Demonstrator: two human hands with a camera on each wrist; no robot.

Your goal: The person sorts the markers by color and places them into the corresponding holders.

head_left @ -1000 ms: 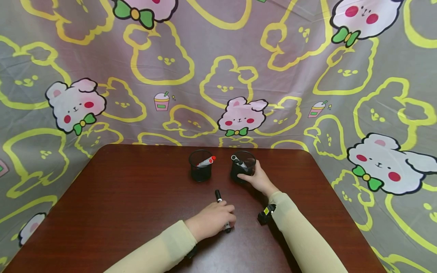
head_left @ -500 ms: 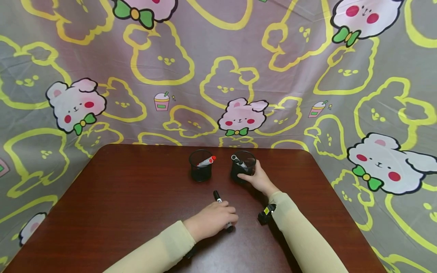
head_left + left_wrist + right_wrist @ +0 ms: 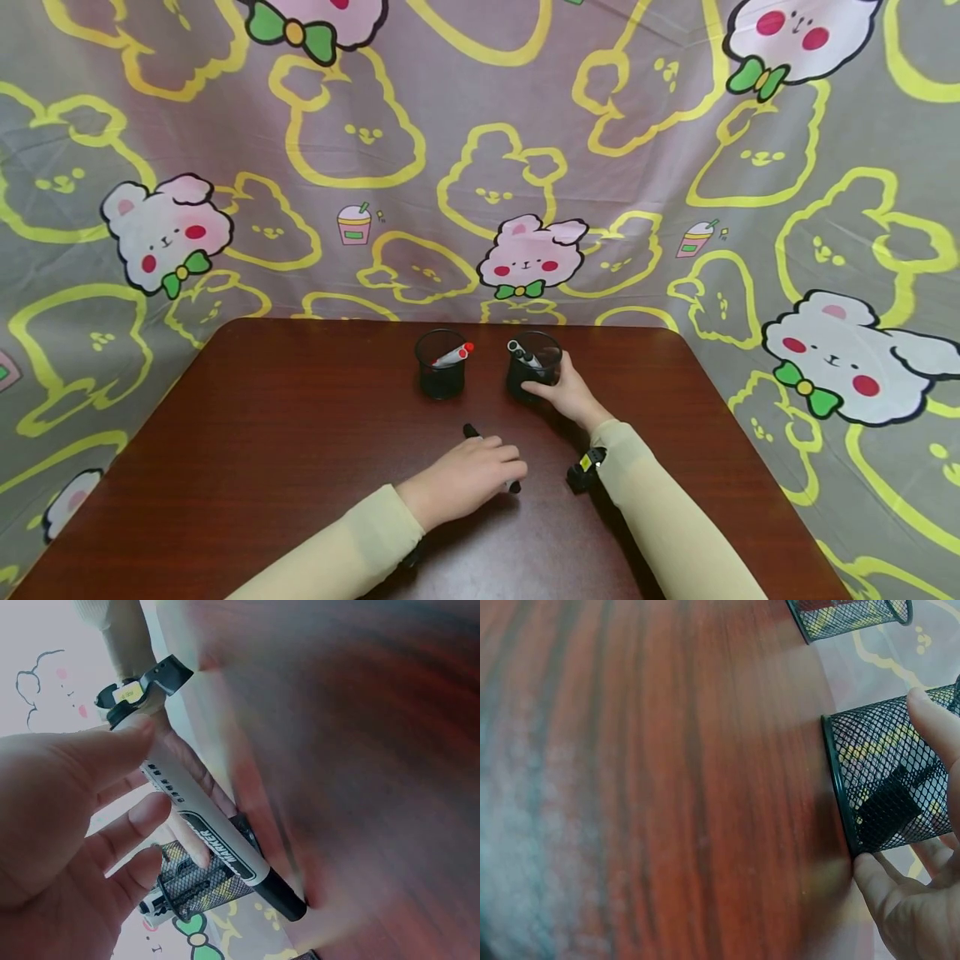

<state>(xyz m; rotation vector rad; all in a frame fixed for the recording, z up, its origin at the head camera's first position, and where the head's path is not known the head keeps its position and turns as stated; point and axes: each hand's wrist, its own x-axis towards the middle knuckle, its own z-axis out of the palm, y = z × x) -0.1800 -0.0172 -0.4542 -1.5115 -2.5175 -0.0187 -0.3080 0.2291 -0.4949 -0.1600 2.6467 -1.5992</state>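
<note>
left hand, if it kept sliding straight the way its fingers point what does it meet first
Probably the right forearm or its wrist strap: the left hand, fingers gripping the black marker, points rightward across the table. Depth is unclear, so this is a guess.

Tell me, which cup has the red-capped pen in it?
The left mesh cup, the one no hand touches. The right mesh cup, held by the right hand, has dark-capped pens.

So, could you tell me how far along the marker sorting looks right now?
Done: a red-capped marker sits in the left mesh cup, and black markers sit in the right mesh cup, which the right hand steadies. In hand: the left hand grips a black marker on the table. Left: cupping it.
</note>
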